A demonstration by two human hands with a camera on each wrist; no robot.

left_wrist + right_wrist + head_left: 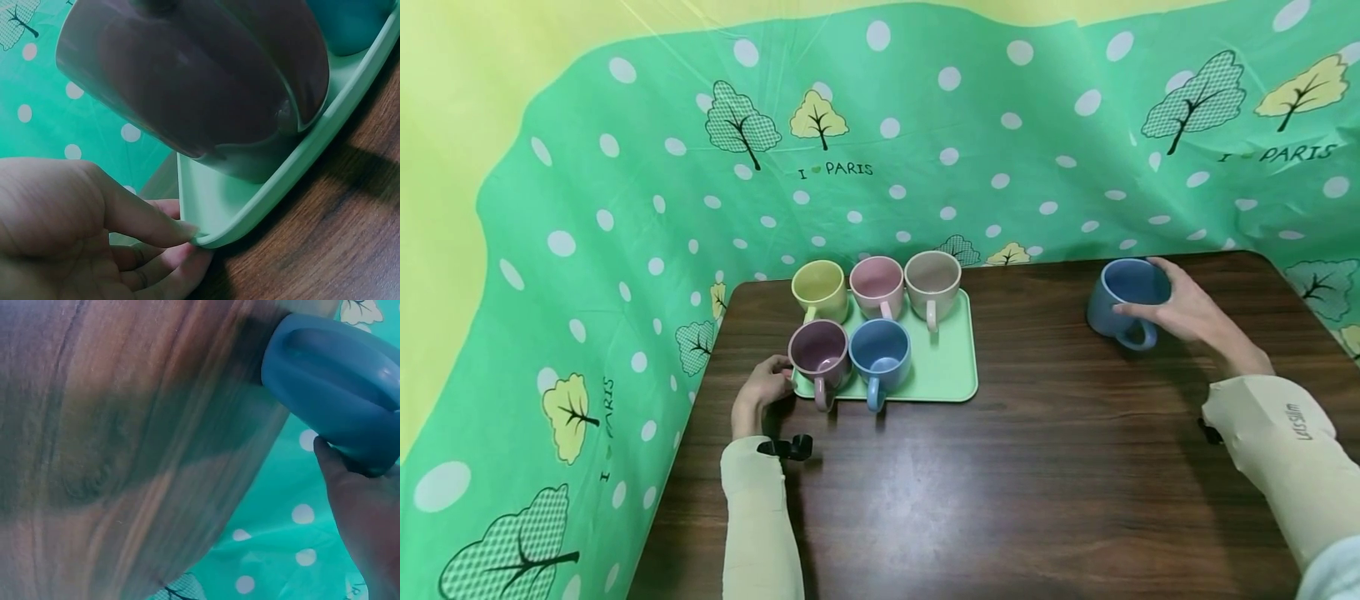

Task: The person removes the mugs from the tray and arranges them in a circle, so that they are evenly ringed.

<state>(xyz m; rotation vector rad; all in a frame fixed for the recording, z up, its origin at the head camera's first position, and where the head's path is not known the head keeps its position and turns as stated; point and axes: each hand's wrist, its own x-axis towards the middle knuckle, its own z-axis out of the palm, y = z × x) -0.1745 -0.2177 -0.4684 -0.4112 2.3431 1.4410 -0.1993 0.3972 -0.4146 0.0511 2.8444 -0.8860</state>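
A light green tray (pixel 951 371) sits on the dark wooden table (pixel 1000 483) and carries five mugs: yellow (pixel 818 287), pink (pixel 877 283) and beige (pixel 932 279) at the back, purple (pixel 818 350) and blue (pixel 880 350) in front. My left hand (pixel 778 377) pinches the tray's front left corner. In the left wrist view its thumb (pixel 156 225) lies on the tray rim (pixel 250 209) with fingers beneath, under the purple mug (pixel 200 69). At the far right my right hand (pixel 1150 292) grips a separate blue mug (pixel 1107 321) over its rim. The right wrist view shows that mug (pixel 337 381) against my palm (pixel 365 506).
A green polka-dot cloth (pixel 925 142) with trees stands as a wall behind and to the left of the table. The tray's front right corner (pixel 943 358) holds no mug. The table's edges lie close to the tray on the left and past the blue mug on the right.
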